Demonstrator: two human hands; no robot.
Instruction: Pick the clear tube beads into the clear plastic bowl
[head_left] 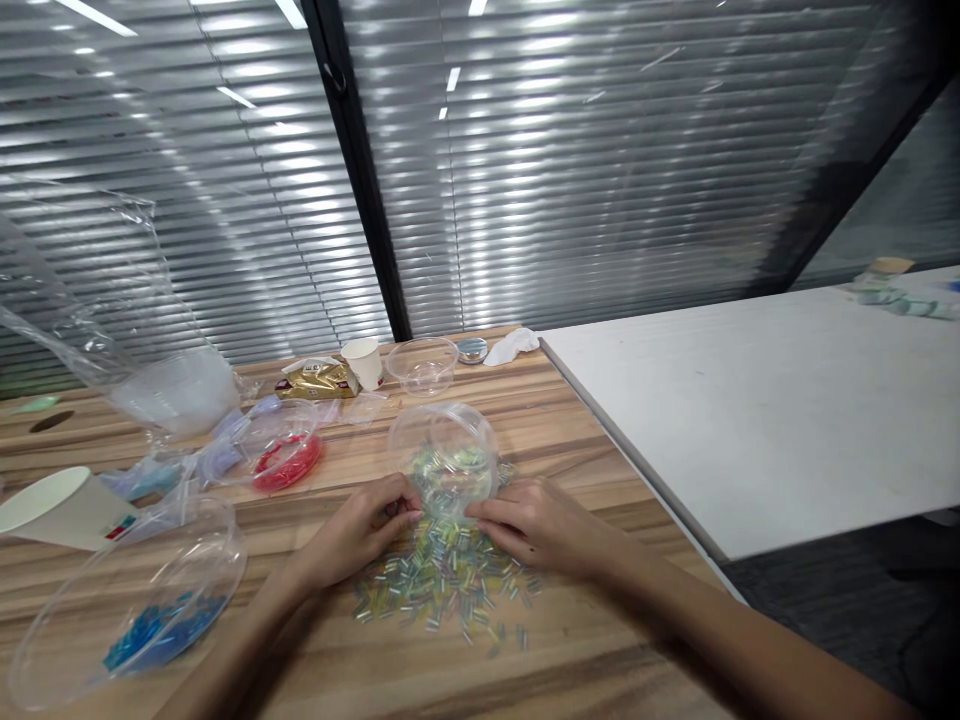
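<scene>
Left hand (386, 512): at the middle of the frame, thumb and fingers drawn close together beside the lower left of the clear tub; whether its grip has beads, the tub or nothing cannot be told.
Right hand (532, 520): just right of centre, fingertips at the tub's lower right edge; whether its grip is closed on the plastic cannot be told.
Clear tub (401, 432): mid-frame between the two hands, beads showing in or through its see-through wall.
Bead pile (450, 578): small tube-shaped pieces in yellow, green and pale blue, spread across the bench (600, 440) below the tub, at lower centre.
Blue beads (161, 632): lower left of the frame, in a large bowl (225, 520).
Red beads (287, 463): left of centre, in another see-through container.
Back row: gold packet (319, 380), paper cup (363, 362), second clear tub (423, 368), round tin (472, 350) and crumpled tissue (513, 346), upper middle.
Far left: second paper cup (64, 505), its mouth toward upper left.
</scene>
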